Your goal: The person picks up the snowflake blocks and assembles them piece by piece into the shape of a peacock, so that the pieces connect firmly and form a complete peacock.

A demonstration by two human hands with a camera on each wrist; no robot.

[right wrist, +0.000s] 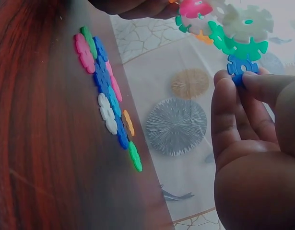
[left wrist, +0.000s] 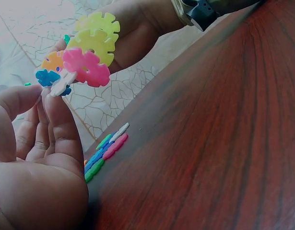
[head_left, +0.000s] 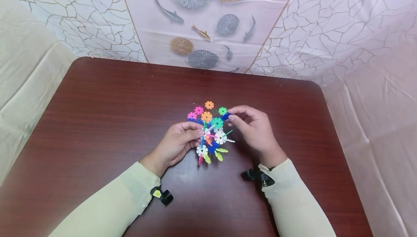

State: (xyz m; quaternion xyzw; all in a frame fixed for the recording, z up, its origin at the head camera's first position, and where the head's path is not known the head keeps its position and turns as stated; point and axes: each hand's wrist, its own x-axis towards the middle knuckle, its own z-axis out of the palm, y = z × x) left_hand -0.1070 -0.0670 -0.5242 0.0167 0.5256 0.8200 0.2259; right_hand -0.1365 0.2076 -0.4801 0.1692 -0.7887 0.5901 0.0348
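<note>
My left hand (head_left: 177, 139) pinches a built-up cluster of notched plastic flower discs (head_left: 220, 137) between thumb and fingers, above the table. White, yellow, pink, orange, green and blue discs stick out of it at various angles. In the left wrist view, a pink disc (left wrist: 87, 67) and yellow discs (left wrist: 92, 45) fan out beyond the fingertips. On the cluster's right side, my right hand (head_left: 257, 128) pinches a blue disc (right wrist: 243, 64) by thumb and fingers. That disc appears to meet a green disc (right wrist: 245, 48) of the cluster; whether their notches interlock I cannot tell.
Several loose discs (right wrist: 101, 76) in pink, blue, green, white and orange lie flat together on the dark wooden table (head_left: 97, 128), just behind the cluster. A patterned cloth (head_left: 202, 30) hangs past the table's far edge. Each wrist wears a strapped black device (head_left: 161, 195).
</note>
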